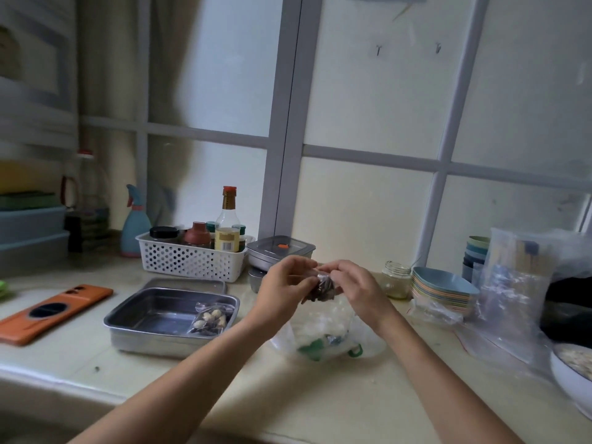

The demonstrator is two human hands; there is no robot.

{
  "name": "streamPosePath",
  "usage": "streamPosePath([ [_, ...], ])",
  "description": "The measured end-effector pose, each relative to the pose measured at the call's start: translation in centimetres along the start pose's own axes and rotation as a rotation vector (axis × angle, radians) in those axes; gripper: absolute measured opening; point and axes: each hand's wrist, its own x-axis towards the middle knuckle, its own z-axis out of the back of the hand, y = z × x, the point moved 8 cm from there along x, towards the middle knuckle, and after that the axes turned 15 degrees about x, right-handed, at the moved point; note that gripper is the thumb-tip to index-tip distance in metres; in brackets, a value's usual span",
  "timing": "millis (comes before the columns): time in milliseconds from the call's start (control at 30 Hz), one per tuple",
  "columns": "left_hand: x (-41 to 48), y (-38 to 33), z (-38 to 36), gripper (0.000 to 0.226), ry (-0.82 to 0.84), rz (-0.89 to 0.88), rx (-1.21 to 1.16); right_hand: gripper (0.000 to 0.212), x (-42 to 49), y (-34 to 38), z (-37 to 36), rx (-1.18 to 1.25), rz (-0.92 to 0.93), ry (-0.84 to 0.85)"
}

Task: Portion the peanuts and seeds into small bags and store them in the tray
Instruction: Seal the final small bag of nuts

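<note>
Pale cream counter (160, 373) under a frosted window with grey bars.

Nearest, at the right edge, a white bowl (568, 376) with pale contents, cut off by the frame. Further in, at mid-counter, a crumpled clear bag (368, 342) lying flat, with something green and a few dark bits inside.

Just above it, lifted off the counter, both hands meeting. Left hand (282, 293) and right hand (355, 290) with fingers curled, each pinching the top of a small bag (322, 288) from its own side. Small bag clear, shiny and creased, packed with dark seeds, hanging between the fingertips. Top edge hidden by the fingers, so sealed or not cannot be told.

To the left, a steel tray (134, 318), shallow and square-cornered, resting on the counter. Inside, against its right wall, a filled bag (209, 318): clear, lying flat, pale nuts on top and dark seeds beneath. Left of the tray, an orange phone (54, 312), back up.

Behind the tray, a flat steel lid (182, 283) just beside its far wall. Beyond that, a white basket (192, 261) full of bottles and jars, with stacked steel boxes (280, 249) to its right. Right of the hands, a glass jar (397, 280), then stacked pastel bowls (442, 286) and standing clear bags (512, 283). Far left, a blue spray bottle (134, 225).
</note>
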Motion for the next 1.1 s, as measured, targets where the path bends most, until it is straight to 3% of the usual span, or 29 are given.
streamPosePath([
  [33, 0.2, -0.1, 1.2, 0.022, -0.009, 0.023, 0.012, 0.012, 0.2, 0.5, -0.9, -0.035, 0.018, 0.046],
  [100, 0.6, -0.2, 3.9, 0.029, 0.001, 0.065, 0.081, 0.019, 0.7, 1.8, -3.1, -0.157, 0.063, 0.108],
  [233, 0.6, -0.2, 9.4, 0.026, 0.095, 0.153, 0.24, 0.018, 2.0, 4.7, -7.5, -0.236, 0.047, 0.104],
  [333, 0.5, -0.7, 15.5, 0.031, -0.03, 0.161, 0.561, 0.021, 3.0, 5.2, -11.5, -0.226, -0.042, 0.099],
  [467, -0.3, 2.6, 23.2, 0.024, -0.162, 0.324, 0.743, 0.042, 3.4, 3.8, -18.1, -0.134, -0.211, 0.208],
  [567, -1.7, 6.6, 26.2, 0.017, -0.074, 0.457, 0.75, 0.051, 3.6, 2.8, -21.3, -0.447, -0.246, 0.263],
  [667, -3.1, 8.9, 27.0, 0.017, 0.052, 0.49, 0.744, 0.025, 5.5, 2.0, -21.6, -0.456, -0.224, 0.117],
  [767, -3.7, 10.8, 26.9, 0.015, 0.087, 0.503, 0.669, 0.035, 7.6, -0.2, -21.1, -0.493, -0.316, 0.029],
  [833, -3.7, 11.6, 26.9, 0.015, 0.069, 0.514, 0.649, 0.025, 8.3, -2.1, -21.0, -0.541, -0.435, 0.031],
  [900, -3.2, 12.3, 27.0, 0.022, 0.037, 0.538, 0.619, 0.014, 8.8, -4.1, -21.2, -0.528, -0.525, 0.056],
  [1100, -1.7, 14.7, 27.4, 0.024, -0.053, 0.67, 0.584, 0.019, 9.3, -7.2, -21.8, -0.239, -0.614, -0.028],
])
